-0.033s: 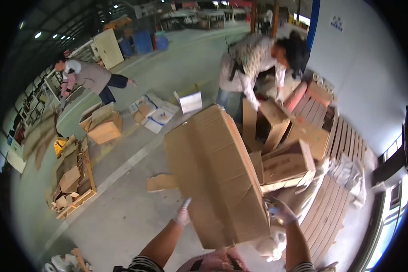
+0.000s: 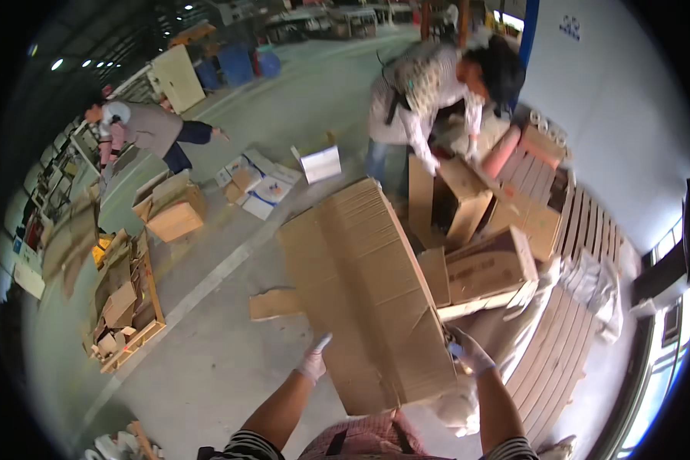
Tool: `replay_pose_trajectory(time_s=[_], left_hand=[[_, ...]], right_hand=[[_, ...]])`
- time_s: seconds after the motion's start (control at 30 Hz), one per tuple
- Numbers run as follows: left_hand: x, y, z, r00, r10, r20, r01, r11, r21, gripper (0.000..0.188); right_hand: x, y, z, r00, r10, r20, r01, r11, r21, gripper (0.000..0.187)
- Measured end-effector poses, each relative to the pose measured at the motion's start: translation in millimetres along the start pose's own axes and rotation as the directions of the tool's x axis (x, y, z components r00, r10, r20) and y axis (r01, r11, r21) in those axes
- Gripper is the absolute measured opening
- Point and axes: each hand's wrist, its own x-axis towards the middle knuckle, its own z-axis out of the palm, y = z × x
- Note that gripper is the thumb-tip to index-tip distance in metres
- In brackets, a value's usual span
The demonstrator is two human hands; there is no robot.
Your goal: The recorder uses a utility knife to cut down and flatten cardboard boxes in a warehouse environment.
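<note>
The left hand, gloved, was closed on the left edge of a large cardboard box; the right hand, also gloved, was curled round its right edge — fingers partly hidden. The box stood tilted before a pink garment. Beyond it, a co-worker bent over an open carton; farther left, a second person leaned forward.

- The head view looked forward and down from the person's own head.
- It sat near the left hand, the right hand and the large cardboard box, well apart from the far ceiling lights.
- Its fisheye bent straight edges toward a dark round rim.
</note>
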Motion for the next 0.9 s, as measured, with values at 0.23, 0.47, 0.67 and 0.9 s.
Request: replay_pose_trajectory(time_s=[0.23,0.47,0.67,0.9], left_hand=[[147,-67,-132,0.962,-0.089,-0.258,0.144,0.968,0.205,0.074],[196,-112,-120,0.97,-0.105,-0.221,0.202,0.852,0.484,0.096],[282,-23,-32,0.888,0.23,0.398,-0.313,-0.33,0.89,0.086],[319,-37,-48,0.892,-0.24,0.384,-0.414,-0.775,0.478,0.083]], right_hand=[[184,153,49,0.96,0.183,-0.213,-0.155,0.977,0.144,0.038],[221,195,-1,0.855,0.101,-0.509,-0.349,0.838,-0.42,0.047],[205,165,20,0.721,0.002,-0.693,-0.483,0.719,-0.501,0.022],[107,158,83,0.464,0.217,-0.859,-0.347,0.937,0.05,0.025]])
